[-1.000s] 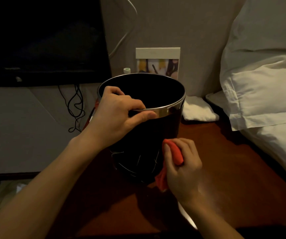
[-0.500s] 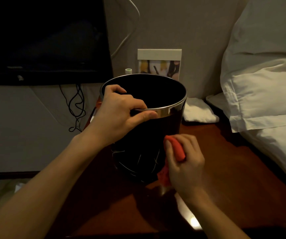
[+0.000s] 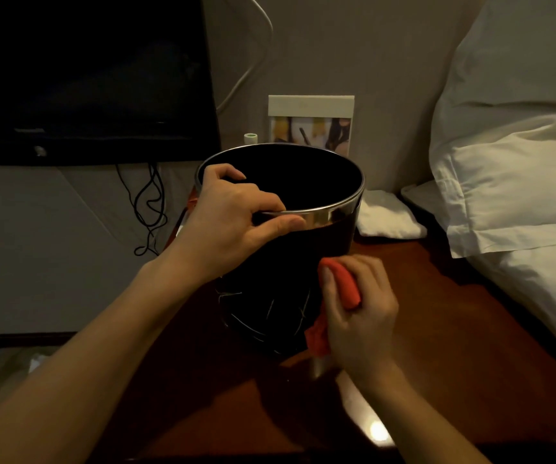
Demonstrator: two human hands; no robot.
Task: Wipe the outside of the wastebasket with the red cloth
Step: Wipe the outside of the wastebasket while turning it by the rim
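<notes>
A black round wastebasket [image 3: 280,283] with a shiny metal rim stands upright on a dark wooden table [image 3: 454,323]. My left hand [image 3: 233,216] grips the near-left part of the rim, thumb outside on the metal band, fingers curled over into the basket. My right hand [image 3: 360,309] holds a bunched red cloth [image 3: 345,288] and presses it against the basket's lower right side. A tail of the cloth hangs below the hand near the basket's base.
White pillows [image 3: 517,182] lie close on the right. A folded white towel [image 3: 387,216] sits behind the basket, a framed card [image 3: 310,122] and a small bottle [image 3: 250,138] against the wall. A dark TV [image 3: 85,75] with dangling cables [image 3: 149,209] is at the left.
My right hand with the cloth has shifted slightly down and right along the basket's side. My left hand keeps the same grip on the rim.
</notes>
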